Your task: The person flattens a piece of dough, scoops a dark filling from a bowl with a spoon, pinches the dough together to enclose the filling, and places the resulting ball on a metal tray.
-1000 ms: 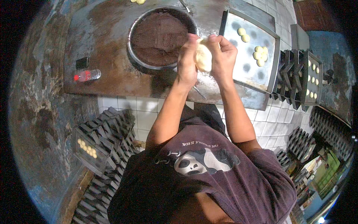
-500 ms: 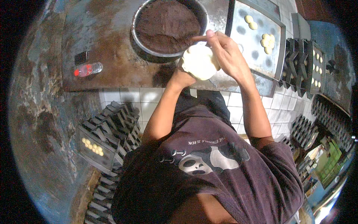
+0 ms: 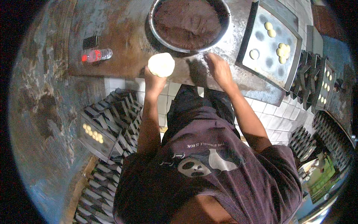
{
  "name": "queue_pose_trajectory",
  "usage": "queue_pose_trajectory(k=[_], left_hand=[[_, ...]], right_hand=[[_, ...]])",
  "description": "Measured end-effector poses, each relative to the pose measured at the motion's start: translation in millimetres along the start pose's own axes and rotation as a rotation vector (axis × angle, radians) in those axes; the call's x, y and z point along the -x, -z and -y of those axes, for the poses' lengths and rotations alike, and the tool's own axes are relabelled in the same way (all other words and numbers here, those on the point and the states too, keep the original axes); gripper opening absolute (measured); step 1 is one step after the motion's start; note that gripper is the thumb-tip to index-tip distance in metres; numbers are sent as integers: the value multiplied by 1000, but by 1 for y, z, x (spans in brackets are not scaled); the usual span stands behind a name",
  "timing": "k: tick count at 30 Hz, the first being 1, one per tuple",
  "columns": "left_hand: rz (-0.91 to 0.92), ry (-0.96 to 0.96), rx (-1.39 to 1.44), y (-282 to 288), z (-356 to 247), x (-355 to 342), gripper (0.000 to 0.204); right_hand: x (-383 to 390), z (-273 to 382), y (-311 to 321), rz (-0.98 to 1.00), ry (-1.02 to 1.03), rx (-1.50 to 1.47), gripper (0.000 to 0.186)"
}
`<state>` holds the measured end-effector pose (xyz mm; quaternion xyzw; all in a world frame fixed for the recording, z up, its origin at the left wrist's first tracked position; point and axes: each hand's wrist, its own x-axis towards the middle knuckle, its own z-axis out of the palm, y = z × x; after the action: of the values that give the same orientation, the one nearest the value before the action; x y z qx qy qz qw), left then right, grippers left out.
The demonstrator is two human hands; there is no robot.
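My left hand (image 3: 153, 81) holds a thick, pale round of dough (image 3: 161, 64) up above the table's near edge, its fingers mostly hidden beneath. My right hand (image 3: 220, 70) is closed just below the near rim of a large metal basin (image 3: 182, 49). Whatever its curled fingers hold, if anything, is hidden. Dark brown, crumbly filling (image 3: 186, 22) lies in the basin, its surface uneven. To the right sits a metal baking tray (image 3: 257, 69) bearing a single dough ball (image 3: 254, 54), a touching pair (image 3: 270, 30) and a tight cluster of several (image 3: 283, 53).
A clear plastic bottle with a red cap (image 3: 97, 55) lies on the worn table (image 3: 123, 65), beside a small black object (image 3: 90, 41). Stacked dark trays (image 3: 115, 112) stand below left, one with dough balls (image 3: 92, 133). More stacked trays (image 3: 304, 71) are at right.
My hands have drawn apart. The left has gone left with the dough, away from the basin; the right has left the dough and dropped near the basin's rim. The whole view has shifted slightly.
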<state>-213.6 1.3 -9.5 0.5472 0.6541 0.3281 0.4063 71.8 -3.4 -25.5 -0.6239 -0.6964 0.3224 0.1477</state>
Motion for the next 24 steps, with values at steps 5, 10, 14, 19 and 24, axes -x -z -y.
queue_pose_trajectory(k=[5, 10, 14, 19, 24], left_hand=[[-31, 140, 105, 16, -20, -6, 25], [-37, 376, 399, 27, -15, 3, 18], [-112, 420, 555, 28, -14, 6, 22], [-131, 417, 423, 34, -18, 2, 26], [-110, 207, 245, 34, -7, -4, 32]], right_hand=[[-97, 1, -13, -193, 177, 177, 44], [-123, 4, -21, -147, 188, 233, 44], [-120, 1, -32, -63, 169, 273, 44], [-124, -12, -55, 62, 170, 274, 42], [-141, -13, -51, 312, -7, 215, 39]])
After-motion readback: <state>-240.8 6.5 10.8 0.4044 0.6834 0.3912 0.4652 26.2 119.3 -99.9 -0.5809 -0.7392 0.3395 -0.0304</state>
